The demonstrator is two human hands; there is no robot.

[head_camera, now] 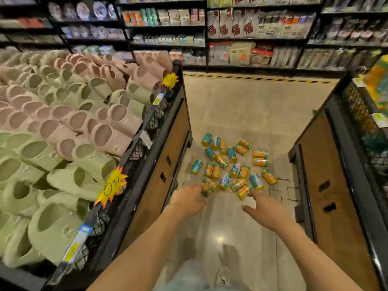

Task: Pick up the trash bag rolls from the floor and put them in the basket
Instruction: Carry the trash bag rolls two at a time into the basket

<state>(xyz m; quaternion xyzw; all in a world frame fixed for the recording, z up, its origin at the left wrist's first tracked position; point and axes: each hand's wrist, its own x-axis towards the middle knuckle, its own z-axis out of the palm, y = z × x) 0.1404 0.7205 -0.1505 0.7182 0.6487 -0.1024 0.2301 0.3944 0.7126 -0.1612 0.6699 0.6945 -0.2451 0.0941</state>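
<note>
Some two dozen trash bag rolls (232, 165) lie scattered on the floor (241, 106) of a shop aisle, orange ones and teal ones mixed, most on their sides and many touching each other. Both arms reach down toward the near edge of the heap. The left hand (188, 199) has its fingers relaxed and bent down, the tips at or just beside the nearest orange roll — whether they touch it I cannot tell. The right hand (265, 210) is spread wide and holds nothing, its fingertips close to another orange roll.

No basket is in view, so it must lie outside the frame. The step in hand looks like the first grab. It would go best to take the nearest rolls first, closing round the middle of each so it cannot roll off — the smooth floor will let them slip. The slipper bin (147, 131) stands to the left, another bin (327, 164) to the right.
</note>
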